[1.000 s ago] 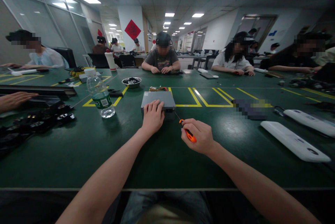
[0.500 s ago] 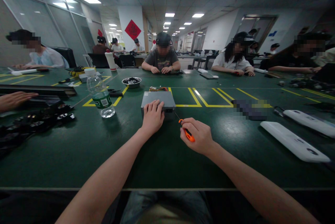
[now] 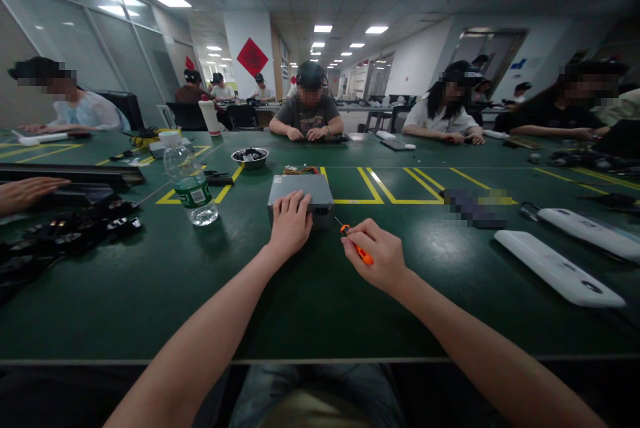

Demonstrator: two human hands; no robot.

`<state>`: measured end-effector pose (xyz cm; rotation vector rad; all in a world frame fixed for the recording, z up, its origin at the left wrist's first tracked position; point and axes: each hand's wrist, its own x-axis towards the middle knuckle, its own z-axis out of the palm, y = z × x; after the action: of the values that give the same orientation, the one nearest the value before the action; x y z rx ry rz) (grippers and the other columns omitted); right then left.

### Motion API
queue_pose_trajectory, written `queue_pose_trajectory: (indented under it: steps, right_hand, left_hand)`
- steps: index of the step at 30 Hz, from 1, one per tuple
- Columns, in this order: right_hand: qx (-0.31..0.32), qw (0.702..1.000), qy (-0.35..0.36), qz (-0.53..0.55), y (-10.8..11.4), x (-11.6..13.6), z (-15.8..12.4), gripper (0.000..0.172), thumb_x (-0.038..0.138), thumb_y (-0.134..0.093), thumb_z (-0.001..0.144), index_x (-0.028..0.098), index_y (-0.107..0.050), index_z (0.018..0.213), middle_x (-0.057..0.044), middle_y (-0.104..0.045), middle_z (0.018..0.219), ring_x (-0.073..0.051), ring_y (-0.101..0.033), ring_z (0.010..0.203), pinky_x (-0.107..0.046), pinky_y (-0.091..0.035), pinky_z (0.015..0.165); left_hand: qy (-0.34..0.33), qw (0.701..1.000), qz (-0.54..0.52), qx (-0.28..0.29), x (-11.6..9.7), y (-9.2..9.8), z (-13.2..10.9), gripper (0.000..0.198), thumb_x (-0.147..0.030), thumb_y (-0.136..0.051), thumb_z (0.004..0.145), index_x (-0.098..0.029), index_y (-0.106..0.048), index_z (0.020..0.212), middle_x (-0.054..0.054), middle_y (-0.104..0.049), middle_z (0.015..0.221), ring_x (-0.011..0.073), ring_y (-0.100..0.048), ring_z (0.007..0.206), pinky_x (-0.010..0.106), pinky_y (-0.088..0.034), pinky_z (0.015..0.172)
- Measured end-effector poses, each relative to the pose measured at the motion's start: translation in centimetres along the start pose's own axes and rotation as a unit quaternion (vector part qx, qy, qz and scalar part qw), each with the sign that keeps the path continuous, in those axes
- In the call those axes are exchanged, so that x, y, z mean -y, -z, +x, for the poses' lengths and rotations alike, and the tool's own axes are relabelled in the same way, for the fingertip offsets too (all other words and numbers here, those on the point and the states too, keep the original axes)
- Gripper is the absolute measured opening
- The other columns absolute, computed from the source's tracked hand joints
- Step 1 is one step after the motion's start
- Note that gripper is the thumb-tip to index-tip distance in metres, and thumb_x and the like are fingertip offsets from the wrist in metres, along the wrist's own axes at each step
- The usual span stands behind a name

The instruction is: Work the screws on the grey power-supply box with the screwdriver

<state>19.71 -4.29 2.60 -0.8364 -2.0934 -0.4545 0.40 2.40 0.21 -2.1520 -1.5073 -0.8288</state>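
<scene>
A grey metal computer power supply (image 3: 321,189) sits on the green table, with bundled coloured wires (image 3: 301,169) behind it. Over its top and front edge my left hand (image 3: 291,220) is closed, fingers on the upper face, holding it against the table. My right hand (image 3: 379,251) grips an orange-and-black screwdriver (image 3: 365,255). The thin shaft points up and left to the box's lower right front corner; whether the tip touches a screw there cannot be made out.
A water bottle (image 3: 193,191) stands left of the box, with a metal bowl (image 3: 250,159) of small parts behind. Black parts (image 3: 75,235) and another person's hand (image 3: 30,193) are at left. White devices (image 3: 557,268) lie at right. Several people sit around the table.
The view has shifted very slightly. My right hand has turned a little around the screwdriver handle. My left hand and the power supply keep their places.
</scene>
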Motion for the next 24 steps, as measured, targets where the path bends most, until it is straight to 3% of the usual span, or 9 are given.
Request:
queue_pose_trajectory:
  steps: [10,24]
  right_hand:
    - [-0.061,0.989,-0.071,0.118,0.0,-0.8,0.1,0.013,0.016,-0.049,0.082,0.019,-0.051,0.070,-0.002,-0.056,0.072,-0.011,-0.053,0.062,-0.023,-0.043,0.055]
    - [-0.111,0.973,-0.130,0.153,0.2,-1.9,0.3,0.018,0.017,-0.042,0.086,0.020,-0.053,0.071,0.001,-0.050,0.060,-0.012,-0.050,0.055,-0.027,-0.042,0.054]
  left_hand:
    - [0.000,1.000,0.000,-0.003,0.0,0.0,0.0,0.040,-0.024,-0.040,0.084,-0.017,-0.044,0.124,0.012,-0.046,0.129,0.0257,-0.037,0.121,0.043,-0.025,0.100]
    - [0.003,1.000,-0.002,0.004,0.0,0.1,0.0,0.041,-0.025,-0.040,0.084,-0.018,-0.043,0.124,0.012,-0.045,0.130,0.0264,-0.037,0.121,0.045,-0.026,0.099]
